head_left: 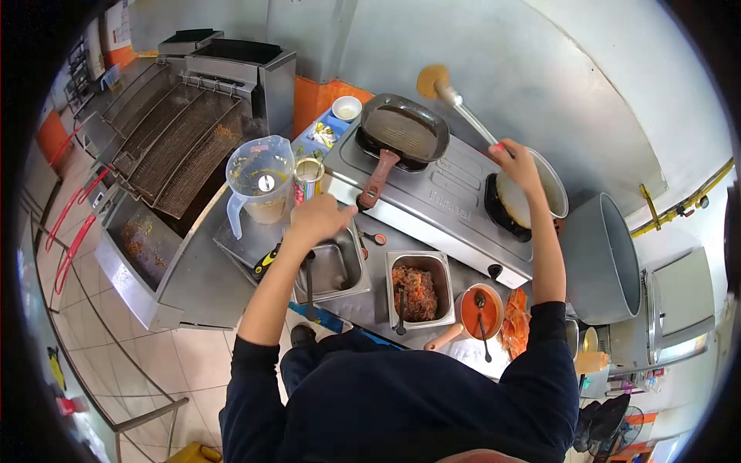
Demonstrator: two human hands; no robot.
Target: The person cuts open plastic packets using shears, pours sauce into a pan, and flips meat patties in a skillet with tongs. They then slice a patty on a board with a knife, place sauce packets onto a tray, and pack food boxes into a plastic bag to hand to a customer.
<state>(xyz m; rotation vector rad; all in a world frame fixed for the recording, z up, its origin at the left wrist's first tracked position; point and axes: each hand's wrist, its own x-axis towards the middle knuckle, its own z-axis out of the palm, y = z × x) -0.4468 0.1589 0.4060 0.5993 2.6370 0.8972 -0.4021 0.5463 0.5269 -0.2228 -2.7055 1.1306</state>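
Note:
My right hand (515,163) is closed round the handle of a long ladle (472,116), whose bowl holds something tan and is raised near the metal wall. Under this hand a round pan (532,193) with pale contents sits on the stove's right burner. My left hand (320,220) is near the stove's left front edge, fingers curled, beside the brown handle (380,179) of a square grill pan (401,130) on the left burner. Its fingertips meet the handle's end. An opened can (308,174) and a measuring jug (262,181) stand next to it.
Before the stove (448,208) are a steel tray of minced filling (421,289), a pot of red sauce (480,309) and a steel tray (332,266). Fryer baskets (177,139) lie at the left. A large grey pot (602,262) stands at the right.

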